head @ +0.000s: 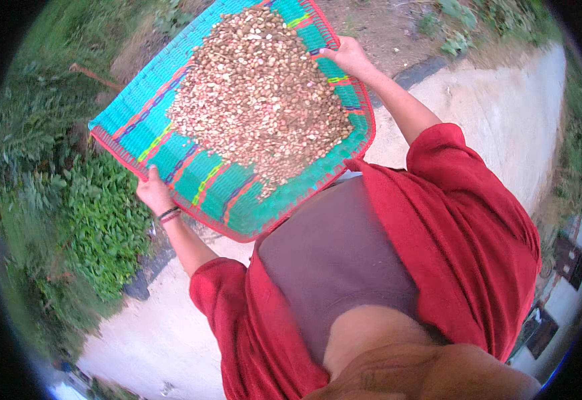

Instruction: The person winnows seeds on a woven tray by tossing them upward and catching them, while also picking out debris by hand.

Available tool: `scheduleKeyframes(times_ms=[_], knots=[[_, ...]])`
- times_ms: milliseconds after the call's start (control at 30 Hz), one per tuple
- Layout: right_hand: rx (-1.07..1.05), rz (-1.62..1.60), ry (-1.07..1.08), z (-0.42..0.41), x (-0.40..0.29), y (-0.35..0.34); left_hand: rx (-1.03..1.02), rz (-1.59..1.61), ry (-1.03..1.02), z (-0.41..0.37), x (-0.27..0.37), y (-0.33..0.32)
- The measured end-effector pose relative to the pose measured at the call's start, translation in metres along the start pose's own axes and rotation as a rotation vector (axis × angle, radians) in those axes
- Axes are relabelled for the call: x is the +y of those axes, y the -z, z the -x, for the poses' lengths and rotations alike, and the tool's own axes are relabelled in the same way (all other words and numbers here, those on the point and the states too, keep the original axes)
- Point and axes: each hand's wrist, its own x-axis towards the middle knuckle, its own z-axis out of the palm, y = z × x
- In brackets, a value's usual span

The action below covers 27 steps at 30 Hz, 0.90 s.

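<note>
A woven winnowing tray [251, 215], turquoise-green with orange, blue and yellow bands and a red bound rim, is held up in front of my body. A broad heap of small tan and pinkish kernels [261, 95], which look like peanuts, covers its middle and right part. My left hand [156, 194], with dark and reddish bands at the wrist, grips the rim on the left side, thumb on top. At the opposite side my right hand [350, 56] grips the rim, its thumb over the edge. The fingers beneath the tray are hidden. The tray's near edge is close to my waist.
A pale concrete path [491, 110] runs under me. Leafy green plants [105, 225] grow on the left, with more weeds [456, 30] at the upper right. Bare soil [381, 30] lies beyond the tray. A thin reddish stick [95, 76] shows at the tray's far left.
</note>
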Motion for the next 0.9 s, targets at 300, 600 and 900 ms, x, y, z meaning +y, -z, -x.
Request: scheduleKeyframes(times_ms=[300, 600, 900], knots=[[-0.055, 0.139, -0.054, 0.014, -0.069, 0.013, -0.073, -0.125, 0.120, -0.007, 0.006, 0.014], [-0.039, -0.014, 0.115, -0.015, -0.050, 0.040, 0.037, 0.146, 0.000, 0.020, 0.051, -0.006], [-0.153, -0.073, -0.116, -0.061, 0.021, -0.002, -0.008, -0.043, 0.011, -0.021, -0.006, -0.070]])
